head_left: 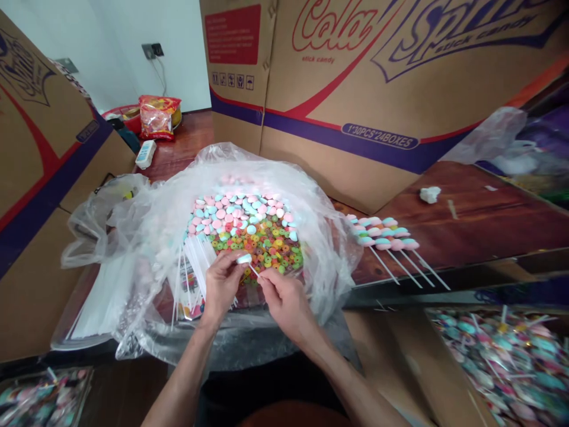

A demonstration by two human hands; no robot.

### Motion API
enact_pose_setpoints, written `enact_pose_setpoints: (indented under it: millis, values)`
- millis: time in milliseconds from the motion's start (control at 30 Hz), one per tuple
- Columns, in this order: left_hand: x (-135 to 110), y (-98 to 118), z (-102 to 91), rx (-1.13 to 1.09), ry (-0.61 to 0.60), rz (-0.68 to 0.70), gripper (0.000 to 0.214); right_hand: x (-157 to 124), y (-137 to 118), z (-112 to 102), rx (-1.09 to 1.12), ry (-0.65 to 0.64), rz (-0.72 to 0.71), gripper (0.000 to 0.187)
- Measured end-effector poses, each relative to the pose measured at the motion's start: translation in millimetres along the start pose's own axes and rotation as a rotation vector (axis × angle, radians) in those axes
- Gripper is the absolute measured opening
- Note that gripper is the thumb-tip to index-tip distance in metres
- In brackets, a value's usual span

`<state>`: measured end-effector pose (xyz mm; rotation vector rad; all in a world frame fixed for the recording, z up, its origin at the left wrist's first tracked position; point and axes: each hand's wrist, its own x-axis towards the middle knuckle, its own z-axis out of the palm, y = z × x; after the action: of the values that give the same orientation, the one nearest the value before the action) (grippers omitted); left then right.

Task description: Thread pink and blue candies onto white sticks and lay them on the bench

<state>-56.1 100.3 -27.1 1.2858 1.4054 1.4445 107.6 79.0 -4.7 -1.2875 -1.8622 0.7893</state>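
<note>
Between the fingers of my left hand [224, 281] is a pale blue and white marshmallow [244, 259]. My right hand [282, 296] pinches a thin white stick [254, 271] whose upper end meets the marshmallow; how deep it goes I cannot tell. Just behind both hands lie small ring-shaped gummies [271, 243] in green, orange and red. Pink and blue marshmallows [226, 210] spread beyond them inside a clear plastic bag [320, 237]. White sticks [198, 261] lie bundled beside my left hand. To the right, several marshmallow sticks [386, 234] rest in rows at the table edge.
Large cardboard boxes [329, 101] stand behind and at the left [40, 148]. A tray of white sticks [95, 299] sits on the left. Wrapped candies fill a box [511, 362] at lower right. On the wooden table [480, 207] lies a crumpled white piece [430, 194].
</note>
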Motion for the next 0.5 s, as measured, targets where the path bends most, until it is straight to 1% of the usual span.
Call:
enact_pose_setpoints:
  millis: [133, 267, 400, 500]
  values:
    - [-12, -3, 4.0, 0.092, 0.029, 0.014, 0.019, -3, -6, 8, 0.055, 0.043, 0.067, 0.027]
    - [-23, 5, 8.9, 0.144, 0.042, 0.026, 0.022, -1, -10, 15, 0.114, 0.072, 0.111, 0.027]
    - [-30, 15, 12.1, 0.065, -0.058, -0.030, 0.022, 3, -6, 16, 0.162, 0.085, 0.159, 0.026]
    - [-26, 18, 12.4, 0.068, -0.132, -0.037, 0.025, 5, 1, 9, 0.201, 0.062, 0.194, 0.026]
